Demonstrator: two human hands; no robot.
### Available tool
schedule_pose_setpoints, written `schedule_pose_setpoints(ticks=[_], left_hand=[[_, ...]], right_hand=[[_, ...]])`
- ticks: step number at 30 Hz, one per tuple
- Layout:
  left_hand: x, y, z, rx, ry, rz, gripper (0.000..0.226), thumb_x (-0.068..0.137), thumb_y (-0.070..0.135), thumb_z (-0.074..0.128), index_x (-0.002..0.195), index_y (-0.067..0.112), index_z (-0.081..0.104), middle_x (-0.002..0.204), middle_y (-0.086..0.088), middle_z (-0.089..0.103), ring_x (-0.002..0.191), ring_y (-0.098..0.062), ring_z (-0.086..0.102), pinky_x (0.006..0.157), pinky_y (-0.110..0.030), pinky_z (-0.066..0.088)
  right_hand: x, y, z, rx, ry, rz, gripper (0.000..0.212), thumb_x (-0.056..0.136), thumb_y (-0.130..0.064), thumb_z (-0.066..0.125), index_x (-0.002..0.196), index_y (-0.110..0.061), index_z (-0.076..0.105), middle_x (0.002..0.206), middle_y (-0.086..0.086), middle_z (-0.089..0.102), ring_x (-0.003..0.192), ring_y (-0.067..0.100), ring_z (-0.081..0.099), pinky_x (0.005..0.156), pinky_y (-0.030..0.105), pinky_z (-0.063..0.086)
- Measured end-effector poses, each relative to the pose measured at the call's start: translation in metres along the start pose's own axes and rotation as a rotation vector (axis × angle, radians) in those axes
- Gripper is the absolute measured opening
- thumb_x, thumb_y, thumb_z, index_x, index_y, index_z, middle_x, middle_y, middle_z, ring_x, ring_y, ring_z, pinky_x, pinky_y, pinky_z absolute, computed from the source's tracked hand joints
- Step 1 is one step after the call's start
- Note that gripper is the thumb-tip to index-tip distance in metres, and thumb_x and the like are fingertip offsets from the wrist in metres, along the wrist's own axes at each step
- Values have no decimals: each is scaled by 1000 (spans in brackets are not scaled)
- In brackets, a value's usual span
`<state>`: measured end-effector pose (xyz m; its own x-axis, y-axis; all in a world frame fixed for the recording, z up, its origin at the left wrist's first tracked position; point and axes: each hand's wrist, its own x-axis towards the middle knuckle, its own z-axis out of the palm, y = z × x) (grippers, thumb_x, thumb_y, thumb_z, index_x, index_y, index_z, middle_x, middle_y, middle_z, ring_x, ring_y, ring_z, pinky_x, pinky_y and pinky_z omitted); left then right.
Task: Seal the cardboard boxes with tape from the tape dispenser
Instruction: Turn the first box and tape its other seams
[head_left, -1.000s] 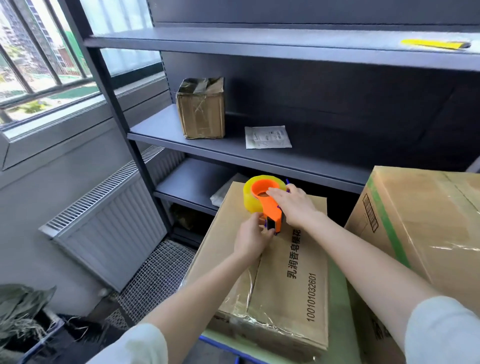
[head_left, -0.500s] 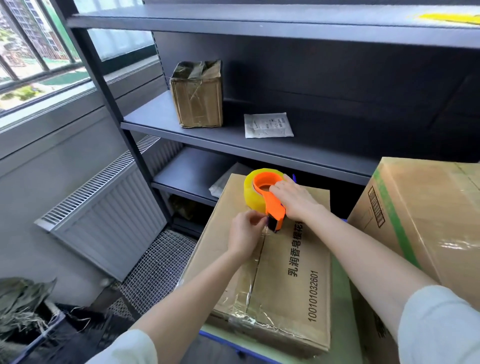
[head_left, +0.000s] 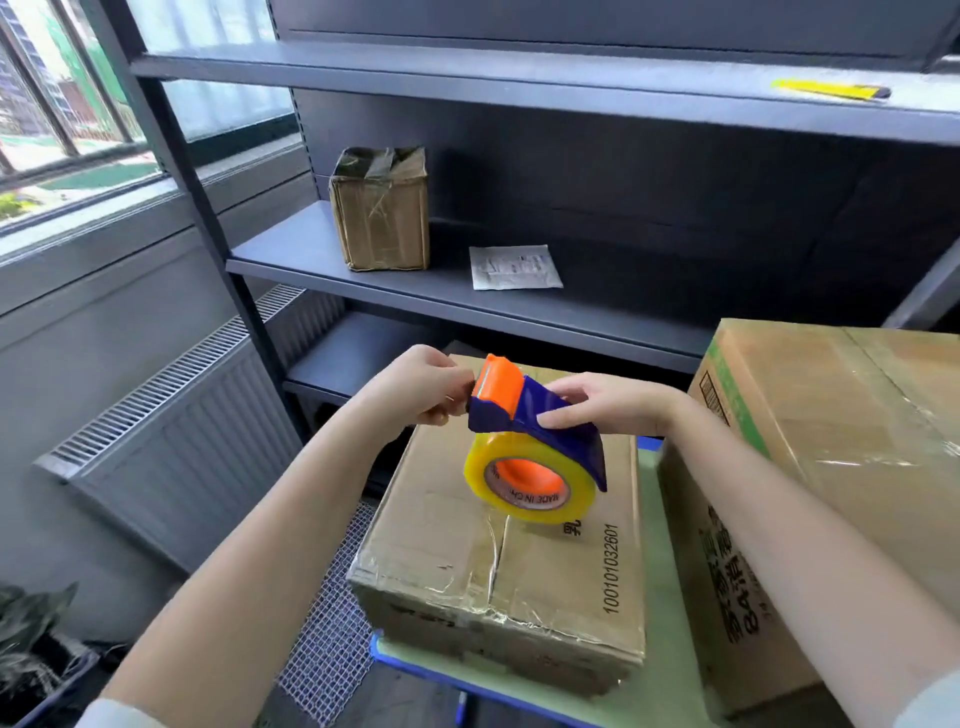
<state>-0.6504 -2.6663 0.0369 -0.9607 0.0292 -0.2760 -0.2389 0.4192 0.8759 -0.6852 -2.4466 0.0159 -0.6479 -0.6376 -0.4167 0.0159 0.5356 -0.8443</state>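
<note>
A blue and orange tape dispenser (head_left: 524, 415) with a yellowish tape roll (head_left: 530, 480) is held in the air above a cardboard box (head_left: 441, 540). My right hand (head_left: 602, 402) grips the dispenser's blue body from the right. My left hand (head_left: 421, 387) pinches at the orange cutter end, fingers curled; whether it holds the tape end I cannot tell. The box lies on a green table (head_left: 660, 675), its top seam covered by wrinkled clear tape. A larger cardboard box (head_left: 831, 447) stands to the right.
A dark metal shelf unit (head_left: 519, 306) stands behind, with a small taped box (head_left: 382, 213) and a white paper packet (head_left: 514, 267) on its middle shelf. A yellow item (head_left: 831, 89) lies on the upper shelf. Radiator (head_left: 171, 431) and window are at left.
The dispenser has been lifted off the box top and turned over, so the roll now hangs below the cutter. Both hands rose with it, and the left hand moved to the cutter end.
</note>
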Motion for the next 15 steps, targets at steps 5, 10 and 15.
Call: schedule_pose_setpoints(ticks=[5, 10, 15], left_hand=[[-2, -23, 8, -191, -80, -167, 16, 88, 4, 49, 72, 5, 51, 63, -9, 51, 49, -14, 48, 42, -17, 34], [-4, -28, 9, -213, -40, -146, 18, 88, 4, 51, 70, 6, 51, 56, -4, 50, 49, -13, 49, 44, -17, 36], [-7, -25, 6, -124, -25, -123, 16, 87, 6, 53, 72, 5, 55, 57, -3, 54, 51, -12, 50, 43, -17, 35]], right_hand=[[2, 13, 25, 60, 137, 93, 64, 66, -45, 72, 121, -23, 49, 118, 10, 64, 103, 26, 64, 93, 41, 51], [-7, 8, 47, -210, 261, 31, 85, 66, -45, 80, 134, -27, 31, 120, -4, 56, 107, 14, 59, 91, 33, 51], [-9, 16, 75, -778, 561, 34, 103, 70, -42, 77, 147, -26, 11, 132, 1, 49, 115, 26, 52, 92, 43, 48]])
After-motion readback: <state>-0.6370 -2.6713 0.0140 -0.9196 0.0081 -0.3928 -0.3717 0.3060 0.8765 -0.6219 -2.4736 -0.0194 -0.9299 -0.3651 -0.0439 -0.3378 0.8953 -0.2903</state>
